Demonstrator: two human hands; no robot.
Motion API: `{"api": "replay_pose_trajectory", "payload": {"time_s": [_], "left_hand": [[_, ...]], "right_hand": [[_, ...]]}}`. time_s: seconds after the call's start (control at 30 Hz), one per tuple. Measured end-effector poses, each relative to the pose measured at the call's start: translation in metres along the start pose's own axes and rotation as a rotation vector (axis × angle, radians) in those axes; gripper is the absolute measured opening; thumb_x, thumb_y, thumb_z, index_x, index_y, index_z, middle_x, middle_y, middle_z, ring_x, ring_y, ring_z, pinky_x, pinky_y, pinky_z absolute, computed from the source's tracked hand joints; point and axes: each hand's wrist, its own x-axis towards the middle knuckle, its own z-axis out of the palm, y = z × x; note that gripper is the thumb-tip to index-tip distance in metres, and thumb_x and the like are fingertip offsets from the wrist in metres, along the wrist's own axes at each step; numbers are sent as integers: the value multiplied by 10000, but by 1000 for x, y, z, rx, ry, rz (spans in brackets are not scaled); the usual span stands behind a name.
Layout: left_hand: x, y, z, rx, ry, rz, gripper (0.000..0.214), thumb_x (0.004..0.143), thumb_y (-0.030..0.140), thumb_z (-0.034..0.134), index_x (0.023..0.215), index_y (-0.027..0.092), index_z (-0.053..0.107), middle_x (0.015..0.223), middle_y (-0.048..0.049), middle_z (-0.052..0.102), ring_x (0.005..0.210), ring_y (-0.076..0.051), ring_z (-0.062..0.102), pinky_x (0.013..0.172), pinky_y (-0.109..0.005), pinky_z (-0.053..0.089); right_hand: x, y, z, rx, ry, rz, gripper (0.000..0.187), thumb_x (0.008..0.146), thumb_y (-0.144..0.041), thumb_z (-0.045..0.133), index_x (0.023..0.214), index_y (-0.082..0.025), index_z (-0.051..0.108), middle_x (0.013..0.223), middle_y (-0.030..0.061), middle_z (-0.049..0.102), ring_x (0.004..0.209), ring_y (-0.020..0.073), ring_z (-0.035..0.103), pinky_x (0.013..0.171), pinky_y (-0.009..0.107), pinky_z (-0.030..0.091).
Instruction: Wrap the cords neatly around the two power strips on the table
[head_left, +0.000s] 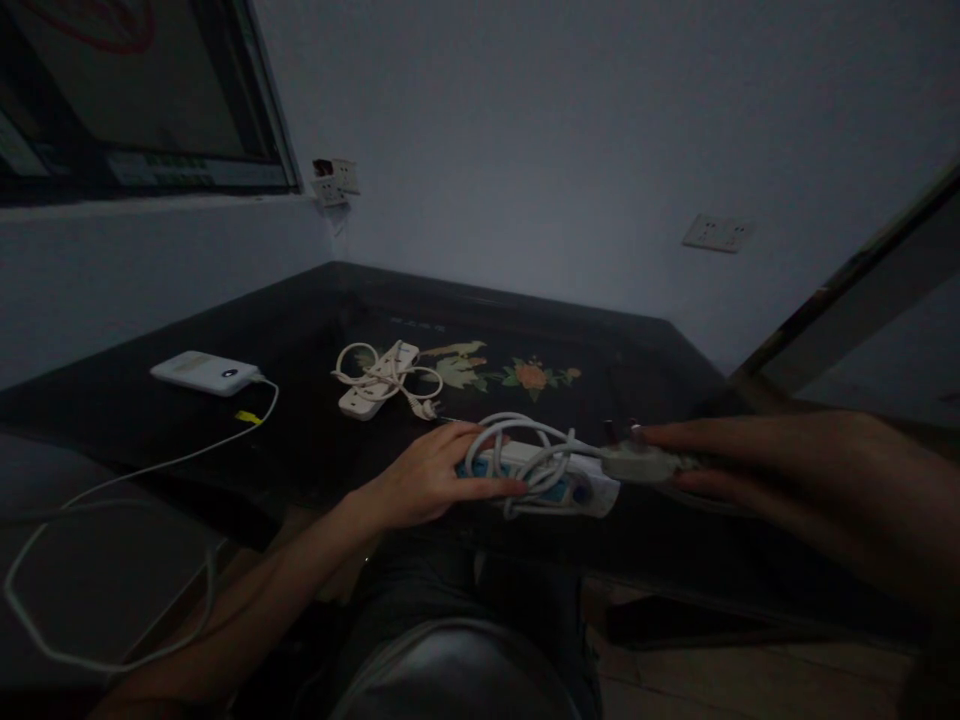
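Observation:
A white power strip [596, 492] with blue sockets lies at the near edge of the dark table, its grey-white cord [551, 445] looped around it. Wrapped over the strip's left end, my left hand [439, 475] has its thumb and fingers on the strip and the cord loops. Off the strip's right end, my right hand [795, 470] pinches the cord's plug [641, 462], whose metal prongs point up and away. Farther back sits a second white power strip [367, 397], its own cord bundled around it, with the plug beside its right side.
At the left of the table [637, 365] rests a white power bank [204, 372] with a white cable [172, 462] hanging over the edge. A yellow scrap [248, 417] lies near it. Wall sockets [718, 233] are behind.

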Motion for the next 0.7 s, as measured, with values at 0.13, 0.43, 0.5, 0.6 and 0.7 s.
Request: {"api": "replay_pose_trajectory", "payload": {"time_s": [0.13,0.43,0.5,0.6,0.7], "left_hand": [[5,1,2,2,21,20,513,907,133,455,1332,420,461,1358,-70,448,1193,-252,439,917,-381,439],[10,-2,1,36,-3,9,400,947,243,437,1310,401,493,1323,-75,482,1193,-263,447,905,-387,451],[10,-3,0,35,17,2,410,939,217,441,1306,390,501,1315,-82,488,1184,-267,449,898,-392,455],[9,-3,-2,44,52,-15,493,910,129,439,1328,388,474,1313,-89,481,1168,-263,451,887,-399,466],[8,-3,-2,48,67,-22,548,882,87,457,1335,395,465,1331,-90,464,1163,-259,447,894,-407,469]], "right_hand": [[10,-6,8,-57,-47,31,254,890,-367,544,1092,-329,692,884,17,758,627,215,701,503,305,514],[48,-17,48,-313,-102,78,167,897,-297,542,922,-222,689,829,62,739,712,229,695,590,307,506],[50,-12,53,-263,-69,4,158,902,-262,533,927,-199,676,942,92,726,876,247,682,711,338,528],[52,3,61,-198,-64,-41,187,916,-230,502,1032,-178,639,1091,117,686,1020,251,636,840,373,513],[55,14,70,-189,-94,-24,207,937,-229,454,1054,-175,616,1058,114,681,955,240,642,811,377,508]]}}
